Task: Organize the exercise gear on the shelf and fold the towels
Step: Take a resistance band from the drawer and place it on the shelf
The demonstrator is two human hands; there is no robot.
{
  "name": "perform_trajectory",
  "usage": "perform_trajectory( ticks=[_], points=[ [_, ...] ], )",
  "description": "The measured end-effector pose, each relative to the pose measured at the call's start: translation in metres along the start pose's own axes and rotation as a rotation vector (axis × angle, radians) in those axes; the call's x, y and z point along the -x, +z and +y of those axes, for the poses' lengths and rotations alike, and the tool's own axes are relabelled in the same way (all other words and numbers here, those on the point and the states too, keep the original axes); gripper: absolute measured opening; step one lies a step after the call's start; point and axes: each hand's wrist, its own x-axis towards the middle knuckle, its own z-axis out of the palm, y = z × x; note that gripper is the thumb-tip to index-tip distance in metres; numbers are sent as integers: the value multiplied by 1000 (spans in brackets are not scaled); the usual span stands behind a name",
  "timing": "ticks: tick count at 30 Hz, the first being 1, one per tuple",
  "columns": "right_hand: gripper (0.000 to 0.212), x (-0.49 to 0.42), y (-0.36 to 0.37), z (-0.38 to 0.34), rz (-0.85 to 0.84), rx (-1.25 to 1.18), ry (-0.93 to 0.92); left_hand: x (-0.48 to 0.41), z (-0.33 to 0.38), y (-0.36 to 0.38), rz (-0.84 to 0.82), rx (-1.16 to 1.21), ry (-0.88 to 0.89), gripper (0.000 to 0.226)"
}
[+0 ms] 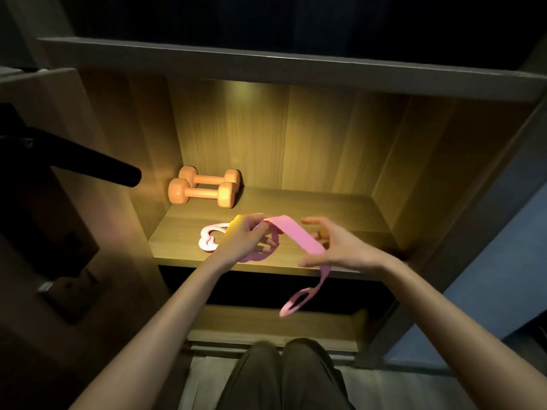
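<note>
Holding a pink band over the shelf edge.
Pinching one end in the left hand, fingers curled; draping it across the right hand, fingers spread wide, tail dangling below.

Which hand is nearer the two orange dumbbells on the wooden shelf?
Left. The left hand, gripping a pink elastic band, sits just in front of the orange dumbbells; the right hand is farther right.

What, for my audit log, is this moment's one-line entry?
left hand: grips pink band | right hand: open, band draped across | dumbbells: shelf, back left
</note>
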Motion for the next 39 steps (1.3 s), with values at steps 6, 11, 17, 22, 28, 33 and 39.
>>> perform_trajectory(
  ticks=[6,11,17,22,28,33,39],
  points=[
    [29,11,16,31,-151,-31,-15,5,7,1,102,-57,1,23],
    [8,21,16,63,-136,81,1,0,12,-23,333,173,-81,21],
    [16,32,10,33,42,-275,-106,4,9,-36,278,120,-122,20],
    [22,22,12,-14,152,-327,-159,13,-11,-11,126,271,-216,27],
    [16,6,33,-26,239,-333,-64,24,-14,10,64,592,-306,18],
    [10,2,41,-27,299,-188,-91,32,-10,12,97,579,-277,10],
    [12,0,43,-34,315,-295,-77,28,-10,13,136,653,-268,11]
  ],
)
